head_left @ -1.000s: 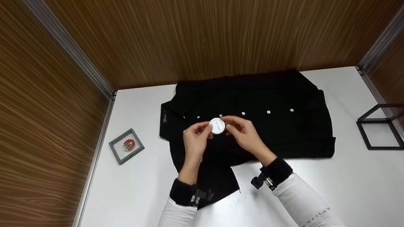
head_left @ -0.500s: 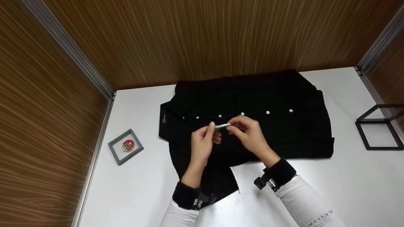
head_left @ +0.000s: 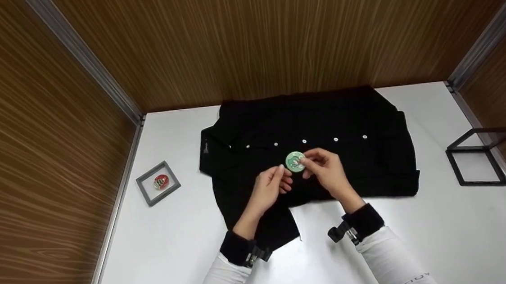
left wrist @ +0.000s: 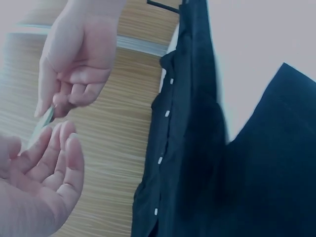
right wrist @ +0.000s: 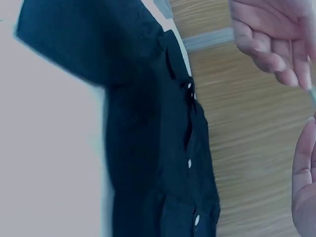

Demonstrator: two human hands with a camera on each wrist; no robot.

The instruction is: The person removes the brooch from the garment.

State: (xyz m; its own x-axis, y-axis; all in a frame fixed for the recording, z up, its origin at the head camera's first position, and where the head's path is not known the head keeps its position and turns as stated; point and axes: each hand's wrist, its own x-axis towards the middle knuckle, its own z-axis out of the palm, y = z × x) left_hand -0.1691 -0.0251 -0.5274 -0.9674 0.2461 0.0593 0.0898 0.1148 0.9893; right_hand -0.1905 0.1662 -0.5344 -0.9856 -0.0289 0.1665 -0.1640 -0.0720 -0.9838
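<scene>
A round green button badge (head_left: 292,158) with a printed front faces up over the dark shirt. My right hand (head_left: 327,172) pinches its right edge between thumb and fingers. Close by its left edge is my left hand (head_left: 268,189), thumb and fingertips right at the rim, the other fingers loosely bent. In the left wrist view the badge (left wrist: 43,123) appears edge-on between both hands. Beneath the hands a black button-up shirt (head_left: 354,165) lies spread flat, with a row of white buttons (head_left: 304,141) across it and one sleeve folded toward the front.
On the left of the white table (head_left: 176,256) lies a grey square frame (head_left: 144,194) with a red and green badge (head_left: 161,182) inside. A black hinged frame (head_left: 482,184) stands opened at the right. Wood-patterned walls (head_left: 263,37) enclose the back and sides.
The badge has been flipped from its white pin side to its green printed face. Both hands moved slightly right and nearer; the left fingers shifted from gripping it to its rim.
</scene>
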